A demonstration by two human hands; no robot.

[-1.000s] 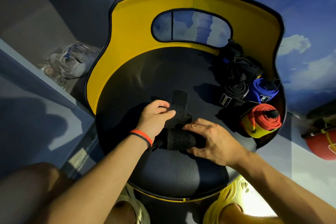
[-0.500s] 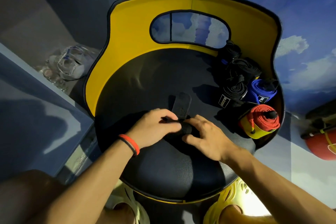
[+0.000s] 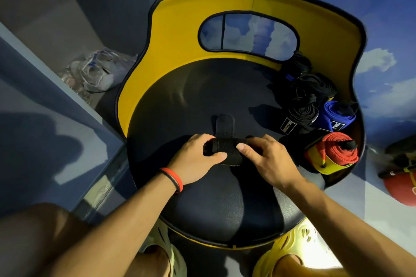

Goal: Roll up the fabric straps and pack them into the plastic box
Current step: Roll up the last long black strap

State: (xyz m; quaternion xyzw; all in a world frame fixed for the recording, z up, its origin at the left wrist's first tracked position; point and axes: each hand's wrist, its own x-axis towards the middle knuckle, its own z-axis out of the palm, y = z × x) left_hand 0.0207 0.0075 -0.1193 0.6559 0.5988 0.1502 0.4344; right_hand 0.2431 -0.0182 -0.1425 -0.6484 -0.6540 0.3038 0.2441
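Note:
A black fabric strap (image 3: pixel 225 151) lies rolled into a thick cylinder on the black chair seat (image 3: pixel 209 200), its loose rounded end pointing away from me. My left hand (image 3: pixel 195 159) grips the roll's left end with thumb and curled fingers. My right hand (image 3: pixel 266 159) holds the right end, thumb on top. At the seat's right edge lie more rolls: a red one on yellow (image 3: pixel 335 153), a blue one (image 3: pixel 337 119) and black ones (image 3: pixel 302 114). No plastic box is in view.
The chair has a yellow backrest (image 3: pixel 180 36) with an oval cut-out. A clear plastic bag (image 3: pixel 99 72) lies on a shelf at the left. A red object (image 3: pixel 403 186) sits at the right edge. My knees and yellow shoes are below.
The roll has advanced along the strap, so the loose tail is shorter. Both hands have shifted slightly forward with it, and the roll shows between them again.

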